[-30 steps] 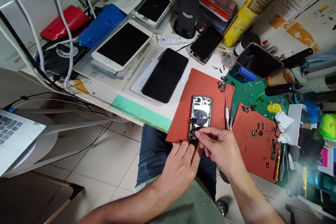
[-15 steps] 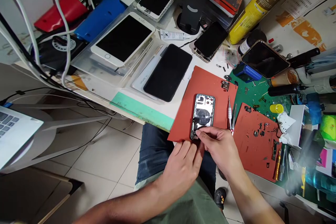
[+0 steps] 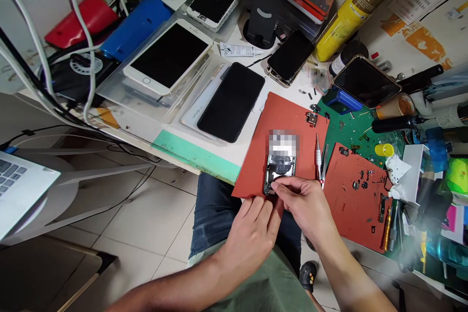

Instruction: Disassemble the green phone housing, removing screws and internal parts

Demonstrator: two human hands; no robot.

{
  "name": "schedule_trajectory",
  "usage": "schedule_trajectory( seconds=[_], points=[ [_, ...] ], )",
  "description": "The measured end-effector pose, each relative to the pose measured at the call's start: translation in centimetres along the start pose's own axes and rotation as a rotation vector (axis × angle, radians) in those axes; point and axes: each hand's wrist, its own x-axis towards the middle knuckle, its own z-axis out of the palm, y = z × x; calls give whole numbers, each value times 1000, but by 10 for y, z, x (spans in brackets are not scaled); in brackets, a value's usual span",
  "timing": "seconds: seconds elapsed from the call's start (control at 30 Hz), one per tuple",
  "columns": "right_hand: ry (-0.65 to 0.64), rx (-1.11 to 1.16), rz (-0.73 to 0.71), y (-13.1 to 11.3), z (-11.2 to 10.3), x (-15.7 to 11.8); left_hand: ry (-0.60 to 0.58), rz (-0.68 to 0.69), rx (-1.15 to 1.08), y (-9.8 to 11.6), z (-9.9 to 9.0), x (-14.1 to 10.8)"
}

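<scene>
An opened phone body [image 3: 281, 165] lies on the red-brown mat [image 3: 252, 156], its upper part blurred by pixelation. My right hand [image 3: 302, 200] has thumb and index finger pinched at the lower left of the phone body; what they grip, if anything, is too small to make out. Curled at the mat's near edge, just below the phone body, is my left hand [image 3: 256, 222], its fingers bent and its fingertips partly hidden. A screwdriver [image 3: 318, 156] and tweezers [image 3: 324, 162] lie right of the phone body.
To the left are a large black phone [image 3: 231, 102] and a white tablet [image 3: 168, 56]. A second red-brown mat [image 3: 351, 209] with small parts lies at right, beside a yellow cap [image 3: 384, 150]. A yellow can [image 3: 340, 24] and a propped phone [image 3: 366, 81] stand behind.
The whole view has shifted slightly. Both hands keep nearly the same pose at the phone body, whose upper part now appears pixelated.
</scene>
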Motion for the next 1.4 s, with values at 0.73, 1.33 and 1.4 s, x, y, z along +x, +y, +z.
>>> schedule_trajectory(
  seconds=[0.73, 1.33, 1.4],
  points=[
    [340, 125, -21, 31, -64, -33, 52, 86, 43, -15, 7, 1],
    [435, 16, 13, 87, -134, -33, 127, 123, 20, -17, 7, 9],
    [427, -9, 2, 90, -136, -34, 125, 128, 17, -18, 7, 9]
  ],
)
